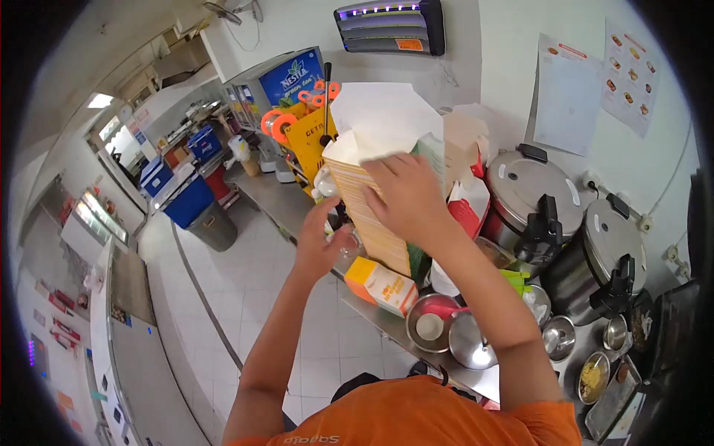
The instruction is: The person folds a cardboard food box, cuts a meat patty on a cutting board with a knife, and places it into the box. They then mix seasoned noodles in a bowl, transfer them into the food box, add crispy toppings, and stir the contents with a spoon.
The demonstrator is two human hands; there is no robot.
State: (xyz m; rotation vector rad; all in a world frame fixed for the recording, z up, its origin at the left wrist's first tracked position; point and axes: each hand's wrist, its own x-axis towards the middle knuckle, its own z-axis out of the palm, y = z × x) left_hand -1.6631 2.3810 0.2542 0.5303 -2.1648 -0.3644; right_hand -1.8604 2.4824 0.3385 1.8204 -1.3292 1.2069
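A tall stack of nested paper food cartons (372, 212) stands in front of me, its many edges showing as yellow and white stripes. A large white carton flap (387, 108) rises at its top. My right hand (413, 197) lies against the upper part of the stack, fingers stretched across the edges; part of the fingertips' contact is hard to make out. Just left of the stack, my left hand (320, 241) is raised with thumb and fingers apart, holding nothing visible. Beside it is a clear plastic cup (349, 245), partly hidden. An orange and white box (381, 286) sits below the stack.
Two large lidded pots (532, 189) (599, 249) stand at right by the wall. Nearer me are a metal bowl (431, 327) with a pink-handled utensil, a round metal lid (472, 342) and several small bowls. A yellow rack (309, 141) stands behind the stack; a grey bin (212, 223) is on the floor at left.
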